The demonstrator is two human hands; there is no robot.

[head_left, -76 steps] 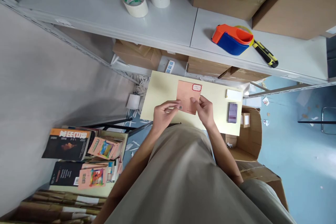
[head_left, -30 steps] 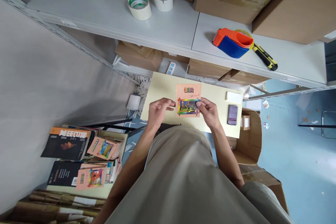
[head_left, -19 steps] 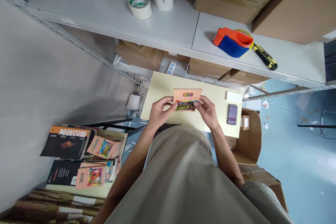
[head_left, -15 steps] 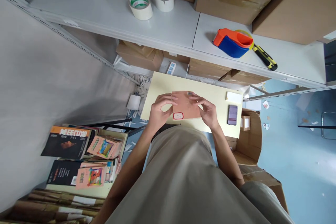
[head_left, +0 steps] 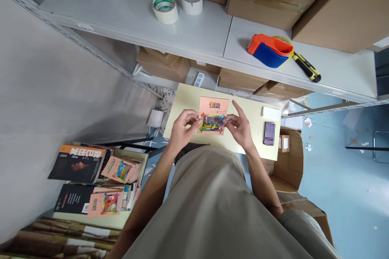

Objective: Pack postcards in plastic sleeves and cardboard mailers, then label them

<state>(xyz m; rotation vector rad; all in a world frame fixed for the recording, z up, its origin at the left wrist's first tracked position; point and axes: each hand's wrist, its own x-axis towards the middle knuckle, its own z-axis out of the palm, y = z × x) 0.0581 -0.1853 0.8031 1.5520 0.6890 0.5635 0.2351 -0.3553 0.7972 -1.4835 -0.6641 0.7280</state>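
Note:
A pink book [head_left: 214,109] with a colourful framed picture on its cover is held up over the pale yellow table [head_left: 182,101]. My left hand [head_left: 184,127] pinches its left edge between thumb and fingers. At the lower right edge, the thumb and fingers of my right hand [head_left: 238,125] grip it, while the index finger points up, away from the cover. On the table's right side lie a small white box [head_left: 271,112] and a phone-like object [head_left: 269,133], its surface blurred out.
Tape rolls [head_left: 165,10], an orange and blue tape dispenser [head_left: 270,50] and a yellow-black utility knife [head_left: 306,66] lie on the grey shelf [head_left: 121,20]. Magazines and pink books [head_left: 105,202] are stacked at lower left. An open cardboard box [head_left: 293,158] stands right of the table.
The pink book has been turned over: the side with the red-bordered label faced up before, and now the picture cover shows. My right index finger has lifted off it.

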